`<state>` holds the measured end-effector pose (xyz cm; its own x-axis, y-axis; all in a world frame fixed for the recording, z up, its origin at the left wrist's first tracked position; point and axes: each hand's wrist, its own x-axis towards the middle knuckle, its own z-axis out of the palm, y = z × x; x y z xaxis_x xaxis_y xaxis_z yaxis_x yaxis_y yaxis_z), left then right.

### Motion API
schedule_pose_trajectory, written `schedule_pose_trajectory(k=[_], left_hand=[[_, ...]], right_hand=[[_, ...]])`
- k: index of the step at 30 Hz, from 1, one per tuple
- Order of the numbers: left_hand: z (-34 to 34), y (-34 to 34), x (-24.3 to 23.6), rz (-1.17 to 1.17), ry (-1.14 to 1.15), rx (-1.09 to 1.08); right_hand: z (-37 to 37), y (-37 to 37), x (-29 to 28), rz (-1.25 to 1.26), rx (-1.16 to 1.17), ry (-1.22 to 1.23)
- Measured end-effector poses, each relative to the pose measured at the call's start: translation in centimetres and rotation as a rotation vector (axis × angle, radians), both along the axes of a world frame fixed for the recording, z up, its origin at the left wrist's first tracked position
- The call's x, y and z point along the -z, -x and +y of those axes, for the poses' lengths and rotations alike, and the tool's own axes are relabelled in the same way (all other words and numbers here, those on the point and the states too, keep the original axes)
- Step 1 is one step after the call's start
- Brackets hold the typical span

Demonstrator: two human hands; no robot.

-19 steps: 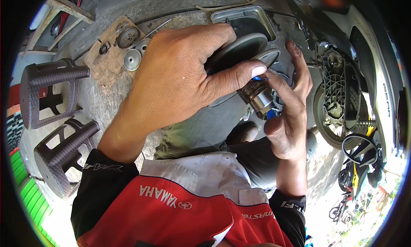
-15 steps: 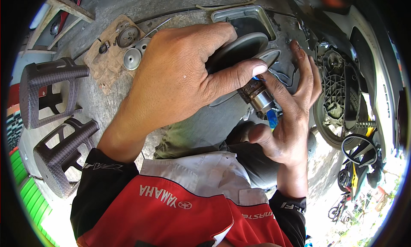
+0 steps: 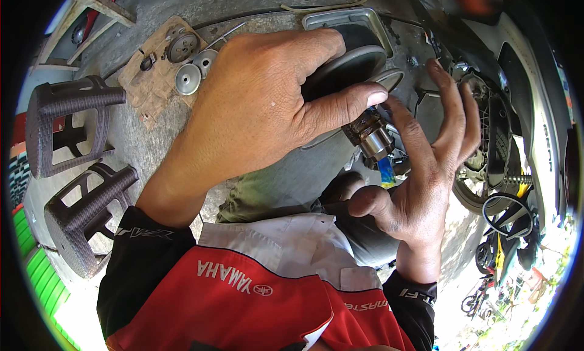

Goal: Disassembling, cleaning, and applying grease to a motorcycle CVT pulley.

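Note:
My left hand [image 3: 261, 101] grips a scooter's driven pulley [image 3: 375, 143], with the thumb across the near disc and the fingers behind the far one. The pulley is tilted. Its two grey discs lean up and away, and its shiny metal hub, dark with grease at the base, points down toward my lap. Beside the hub, my right hand [image 3: 426, 174] is spread wide, thumb apart. Its index fingertip lies close to the disc rim; whether it touches I cannot tell. Behind the hub, a blue and yellow item [image 3: 386, 171] shows in part.
A piece of cardboard [image 3: 149, 101] at the far left carries a clutch drum [image 3: 183, 48] and round metal parts [image 3: 188, 79]. Beyond my hands stands a metal tray [image 3: 383, 31]. Two dark stools [image 3: 76, 129] are at left. A scooter with its engine case [image 3: 480, 126] exposed stands at right.
My right hand has moved slightly right and opened wider, away from the hub. The pulley, still in my left hand, has shifted a little to the right.

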<state>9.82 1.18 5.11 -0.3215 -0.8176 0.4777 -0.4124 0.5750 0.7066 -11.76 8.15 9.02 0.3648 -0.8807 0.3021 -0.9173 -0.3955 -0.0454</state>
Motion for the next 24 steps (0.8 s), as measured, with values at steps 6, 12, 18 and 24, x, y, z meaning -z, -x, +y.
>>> schedule_pose_trajectory(k=[6, 12, 18, 24], left_hand=[[0.0, 0.0, 0.0, -0.019, -0.02, 0.0], [0.0, -0.1, -0.1, -0.037, -0.009, -0.008], [-0.1, -0.2, 0.0, -0.053, 0.016, 0.001], [0.1, 0.0, -0.1, 0.002, -0.018, -0.002]], right_hand=[[-0.4, 0.2, 1.4, -0.141, -0.068, -0.055], [0.1, -0.9, 1.0, 0.021, -0.023, -0.006], [1.2, -1.5, 1.7, 0.087, -0.061, 0.04], [0.3, 1.2, 3.6, -0.593, -0.004, -0.194]])
